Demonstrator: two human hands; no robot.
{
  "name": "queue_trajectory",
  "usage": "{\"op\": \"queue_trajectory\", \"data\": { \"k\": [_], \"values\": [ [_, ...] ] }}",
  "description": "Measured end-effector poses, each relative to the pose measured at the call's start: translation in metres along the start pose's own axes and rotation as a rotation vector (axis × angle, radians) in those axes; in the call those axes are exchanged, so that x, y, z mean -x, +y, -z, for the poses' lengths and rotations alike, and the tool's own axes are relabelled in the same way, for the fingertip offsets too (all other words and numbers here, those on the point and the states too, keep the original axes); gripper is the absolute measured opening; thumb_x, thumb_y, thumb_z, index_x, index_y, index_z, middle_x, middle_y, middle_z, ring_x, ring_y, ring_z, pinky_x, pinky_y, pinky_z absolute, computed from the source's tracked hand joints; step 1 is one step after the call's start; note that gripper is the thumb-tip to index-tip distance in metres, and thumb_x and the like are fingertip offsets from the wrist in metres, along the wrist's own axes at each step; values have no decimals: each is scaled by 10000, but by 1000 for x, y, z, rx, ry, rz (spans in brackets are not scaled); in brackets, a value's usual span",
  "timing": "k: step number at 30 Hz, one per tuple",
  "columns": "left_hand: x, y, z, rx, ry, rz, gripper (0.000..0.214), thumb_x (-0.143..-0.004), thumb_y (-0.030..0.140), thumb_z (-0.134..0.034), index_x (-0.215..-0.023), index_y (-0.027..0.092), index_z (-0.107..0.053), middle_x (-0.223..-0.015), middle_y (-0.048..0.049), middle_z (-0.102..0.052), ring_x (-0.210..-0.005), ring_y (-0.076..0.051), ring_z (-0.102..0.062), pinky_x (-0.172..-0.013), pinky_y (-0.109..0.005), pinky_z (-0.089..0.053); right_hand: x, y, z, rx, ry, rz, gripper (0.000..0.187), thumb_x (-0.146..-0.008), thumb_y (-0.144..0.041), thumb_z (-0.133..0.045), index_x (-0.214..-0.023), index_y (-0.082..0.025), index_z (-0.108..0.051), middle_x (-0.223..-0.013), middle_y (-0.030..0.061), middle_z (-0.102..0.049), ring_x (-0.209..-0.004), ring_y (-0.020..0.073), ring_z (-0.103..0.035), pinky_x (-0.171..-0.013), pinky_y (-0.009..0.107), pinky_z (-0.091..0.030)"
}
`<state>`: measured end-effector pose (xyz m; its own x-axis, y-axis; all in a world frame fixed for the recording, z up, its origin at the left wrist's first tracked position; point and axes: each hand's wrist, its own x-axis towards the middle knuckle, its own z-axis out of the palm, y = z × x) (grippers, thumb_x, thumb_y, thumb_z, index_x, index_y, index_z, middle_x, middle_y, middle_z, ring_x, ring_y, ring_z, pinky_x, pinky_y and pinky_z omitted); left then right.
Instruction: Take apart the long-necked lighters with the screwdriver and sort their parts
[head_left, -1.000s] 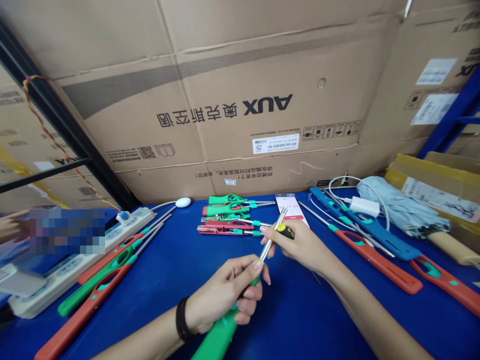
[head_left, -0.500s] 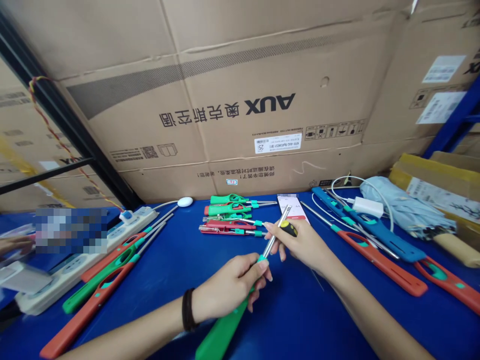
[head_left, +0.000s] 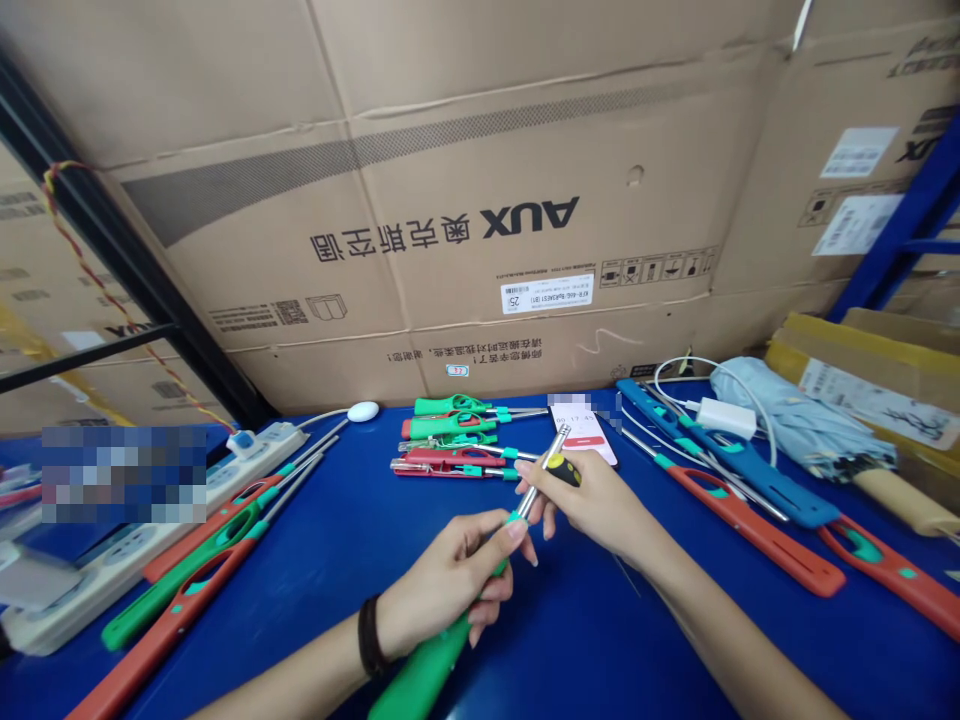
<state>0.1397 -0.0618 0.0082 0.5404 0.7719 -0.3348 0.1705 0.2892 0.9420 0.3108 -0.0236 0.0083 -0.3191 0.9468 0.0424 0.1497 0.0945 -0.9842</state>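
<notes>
My left hand (head_left: 454, 570) is closed round the neck of a green long-necked lighter (head_left: 431, 665), whose handle points down toward me. The lighter's metal tube slants up to the right. My right hand (head_left: 589, 500) pinches at that tube with thumb and fingers, and a screwdriver (head_left: 564, 470) with a yellow and black handle is tucked in its grip. A thin shaft shows below the right hand. Just beyond the hands lie green lighters (head_left: 450, 406) and red lighters (head_left: 442, 462) in a row, beside a phone (head_left: 581, 432) with a lit screen.
Red and green lighters (head_left: 169, 590) lie at left along a white power strip (head_left: 232, 490). On the right are a red lighter (head_left: 780, 535), blue lighters (head_left: 765, 470), a white charger (head_left: 726, 418) and a folded umbrella (head_left: 795, 420). A large cardboard box (head_left: 420, 140) stands behind the blue tabletop.
The view has shifted slightly to the right, so most things appear further left. Both hands keep their hold on the lighter, with small finger movements.
</notes>
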Motion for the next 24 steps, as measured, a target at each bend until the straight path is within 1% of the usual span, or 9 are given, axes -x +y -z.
{"op": "queue_trajectory", "data": {
  "k": [3,5,7,10,14,16,19,21,24],
  "values": [
    [-5,5,7,-40,-60,53,585,-808,700,-424,-992,156,-531,-490,87,-404,-342,-47,-345,-350,-161,-368,0,1,1,11,21,2,323,-824,-446,-574,-709,-151,-636,-537,-1,-643,-385,94,-557,-400,193,-367],
    [-5,8,14,-49,-102,81,676,-834,733,-274,-1090,153,-509,-509,44,-509,-358,-81,-436,-389,-195,-404,-1,1,3,13,62,-11,330,-818,-455,-580,-703,-152,-638,-534,0,-641,-381,93,-549,-379,190,-339],
    [-1,10,21,-39,-110,85,707,-847,731,-192,-1115,152,-497,-600,-10,-606,-424,-116,-539,-472,-241,-459,-2,-1,7,7,141,-39,343,-810,-470,-587,-699,-149,-638,-529,5,-636,-384,92,-547,-350,186,-292],
    [11,9,32,-79,-32,50,607,-862,689,-298,-1032,148,-518,-763,-54,-654,-530,-131,-606,-560,-260,-484,-3,-3,14,-37,264,-64,382,-788,-511,-597,-707,-140,-640,-527,17,-629,-387,93,-544,-327,184,-246],
    [31,-1,43,-380,16,-7,385,-836,534,-545,-901,155,-518,-802,-27,-638,-554,-103,-569,-511,-205,-431,-4,-3,19,-84,294,-68,413,-754,-541,-616,-736,-130,-653,-547,39,-647,-374,94,-526,-318,190,-235],
    [39,-12,47,-538,111,-74,329,-825,463,-595,-955,168,-531,-833,-19,-640,-652,-126,-589,-599,-221,-461,-5,-1,20,-75,294,-78,408,-757,-536,-614,-745,-131,-657,-574,51,-668,-373,99,-530,-328,196,-266],
    [47,-31,52,-752,405,-266,374,-824,406,-614,-1136,221,-521,-1016,-40,-643,-878,-192,-604,-791,-276,-469,-5,2,20,44,318,-99,419,-790,-547,-569,-734,-144,-666,-571,69,-684,-395,132,-565,-382,227,-362],
    [50,-42,54,-861,535,-351,387,-846,387,-591,-1198,245,-516,-1097,-56,-631,-971,-224,-593,-865,-299,-445,-5,3,20,157,327,-102,427,-800,-560,-554,-704,-161,-672,-572,77,-693,-406,158,-586,-447,266,-431],
    [56,-49,53,-913,532,-380,371,-885,365,-536,-1238,255,-508,-1144,-63,-625,-1016,-234,-595,-892,-288,-427,-4,1,21,214,326,-77,430,-781,-580,-572,-644,-182,-660,-637,79,-719,-367,157,-570,-498,306,-478]
  ]
}}
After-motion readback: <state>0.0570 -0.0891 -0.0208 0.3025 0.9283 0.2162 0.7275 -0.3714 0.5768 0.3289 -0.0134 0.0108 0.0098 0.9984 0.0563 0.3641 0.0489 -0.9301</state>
